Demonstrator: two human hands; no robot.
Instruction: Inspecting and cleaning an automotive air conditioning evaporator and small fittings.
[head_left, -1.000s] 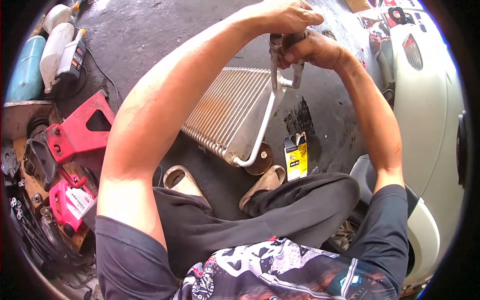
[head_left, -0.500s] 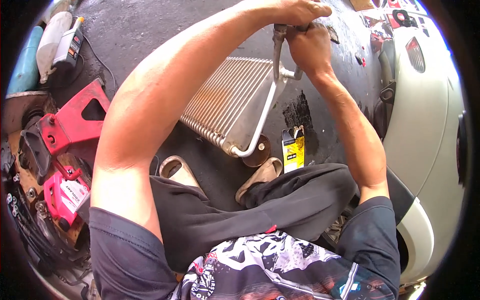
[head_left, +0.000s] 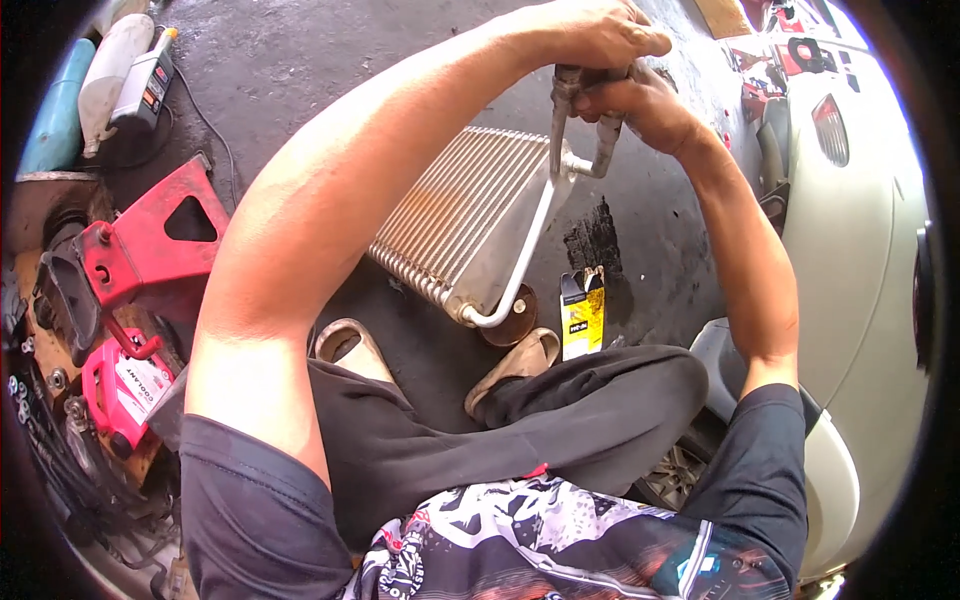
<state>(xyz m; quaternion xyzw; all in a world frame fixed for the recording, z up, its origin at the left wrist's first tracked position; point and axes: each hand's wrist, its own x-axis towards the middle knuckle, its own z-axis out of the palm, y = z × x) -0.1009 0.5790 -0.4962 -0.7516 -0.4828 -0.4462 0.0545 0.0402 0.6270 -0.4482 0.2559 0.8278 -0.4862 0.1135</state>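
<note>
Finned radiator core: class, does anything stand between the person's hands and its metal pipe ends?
Nothing visible does. The left hand and right hand are already closed on the pipe ends at the top of the finned radiator core, which stands tilted on the concrete floor.

Dark, stained concrete floor [head_left: 300, 70]. Resting on it: finned metal radiator core [head_left: 460, 215], tilted, lower corner by a round rusty disc [head_left: 512, 322]; small yellow and black box [head_left: 581, 312] standing upright just beside; red metal stand [head_left: 150, 240] at left; pink coolant jug [head_left: 120, 385] below; white bottles [head_left: 125, 65] and blue cylinder [head_left: 55, 120] at upper left.
</note>
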